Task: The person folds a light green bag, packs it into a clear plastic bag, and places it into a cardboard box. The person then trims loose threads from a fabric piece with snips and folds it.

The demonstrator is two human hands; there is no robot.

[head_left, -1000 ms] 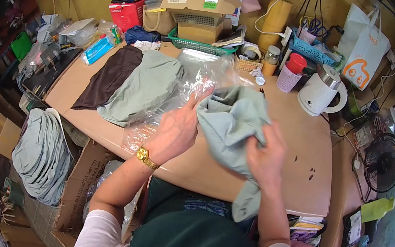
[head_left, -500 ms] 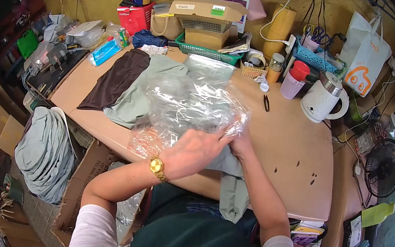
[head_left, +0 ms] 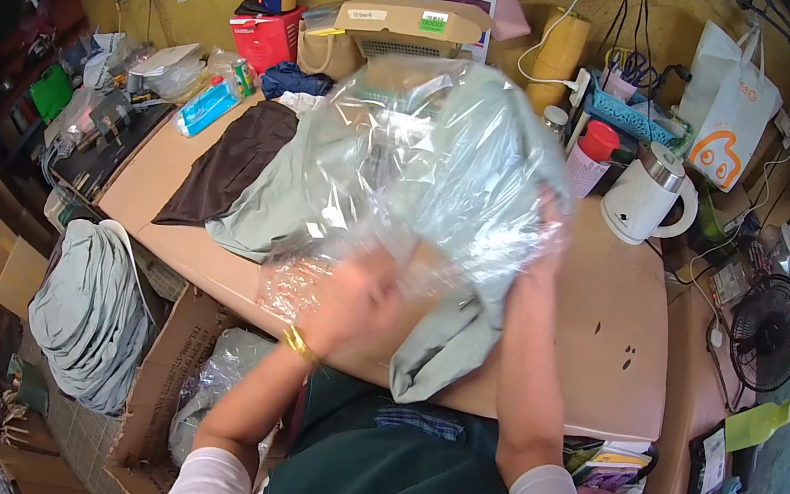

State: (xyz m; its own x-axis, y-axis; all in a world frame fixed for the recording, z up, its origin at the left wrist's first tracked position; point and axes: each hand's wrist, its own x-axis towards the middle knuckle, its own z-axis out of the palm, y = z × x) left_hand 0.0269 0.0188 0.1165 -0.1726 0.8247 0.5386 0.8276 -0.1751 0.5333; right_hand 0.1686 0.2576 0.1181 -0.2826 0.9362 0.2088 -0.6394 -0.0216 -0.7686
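Note:
A clear plastic bag (head_left: 365, 172) is spread above the table, and a pale green cloth (head_left: 480, 143) lies partly within or behind it. The cloth's lower end (head_left: 446, 350) hangs below the bag at the table's front edge. My right hand (head_left: 546, 233) is at the right side of the bag, inside or behind the plastic, with its fingers mostly hidden. My left hand (head_left: 358, 297), with a gold watch at the wrist, is at the bag's lower left and smeared by motion. Flat on the table are a dark brown cloth (head_left: 225, 163) and another pale green cloth (head_left: 265, 199).
A white kettle (head_left: 639, 196), a red cup (head_left: 599, 141) and a blue basket (head_left: 631, 113) stand at the back right. Behind the bag is a cardboard box (head_left: 412, 19). Folded green cloth (head_left: 87, 315) is piled at the left, beside an open carton (head_left: 165, 376).
The bag has been spread over the green cloth, which has been raised along with my right hand. My left hand has shifted slightly left and down, away from my right hand.

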